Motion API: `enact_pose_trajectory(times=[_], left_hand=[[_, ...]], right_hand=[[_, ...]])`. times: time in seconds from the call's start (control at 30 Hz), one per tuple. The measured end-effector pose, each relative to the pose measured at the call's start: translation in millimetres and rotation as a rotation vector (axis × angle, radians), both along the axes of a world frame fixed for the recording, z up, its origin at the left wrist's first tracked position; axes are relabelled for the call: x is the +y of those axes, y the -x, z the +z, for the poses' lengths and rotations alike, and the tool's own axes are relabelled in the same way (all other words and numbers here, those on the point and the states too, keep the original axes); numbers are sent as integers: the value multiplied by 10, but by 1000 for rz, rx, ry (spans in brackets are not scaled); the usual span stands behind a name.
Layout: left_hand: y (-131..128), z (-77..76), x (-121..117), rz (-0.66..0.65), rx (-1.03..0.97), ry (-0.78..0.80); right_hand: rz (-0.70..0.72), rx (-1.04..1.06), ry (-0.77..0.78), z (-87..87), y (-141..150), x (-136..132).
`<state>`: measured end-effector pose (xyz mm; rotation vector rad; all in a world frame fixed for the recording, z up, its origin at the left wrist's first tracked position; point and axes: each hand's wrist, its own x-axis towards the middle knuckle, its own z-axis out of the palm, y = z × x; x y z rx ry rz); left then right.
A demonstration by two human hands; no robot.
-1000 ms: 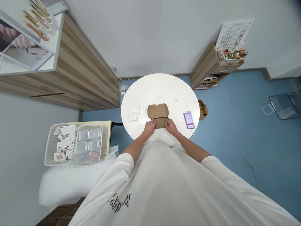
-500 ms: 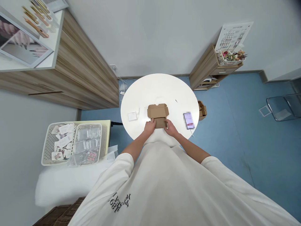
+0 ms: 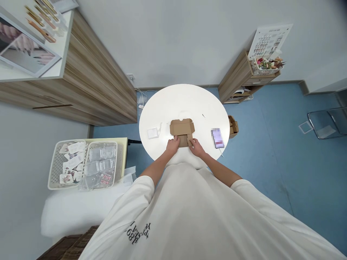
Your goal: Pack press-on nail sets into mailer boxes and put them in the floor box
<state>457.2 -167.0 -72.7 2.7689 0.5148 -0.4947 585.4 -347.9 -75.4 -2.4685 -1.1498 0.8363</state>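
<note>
A brown cardboard box (image 3: 182,128), its lid folded open toward the far side, lies at the near part of the round white table (image 3: 184,99). My left hand (image 3: 172,145) grips the box's near left side, fingers closed at its edge. At the near right, my right hand (image 3: 196,147) pinches a side flap that is bent inward over the base. The inside of the box appears bare brown card between both hands.
Left on the table sits a small clear-white case (image 3: 153,133); right lies a phone (image 3: 217,138) with a cable. Beyond the right edge stands an open carton (image 3: 233,127). White baskets (image 3: 118,164) hold cards and clear plastic packs at left.
The right side flap has folded inward over the box base, with my right hand shifting slightly left along with it. My left hand stays in place.
</note>
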Motion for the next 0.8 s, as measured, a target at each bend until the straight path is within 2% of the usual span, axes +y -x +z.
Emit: enact_pose_trajectory(times=[0.17, 0.33, 0.67, 0.8], left_hand=[[-2, 16, 1, 2, 10, 5], [5, 18, 8, -4, 20, 0], [2, 48, 7, -24, 16, -38], [8, 63, 10, -12, 21, -5]], right_hand=[[154, -137, 215, 116, -44, 57], [285, -192, 348, 172, -96, 109], [291, -210, 407, 194, -11, 206], [253, -171, 361, 233, -5, 212]])
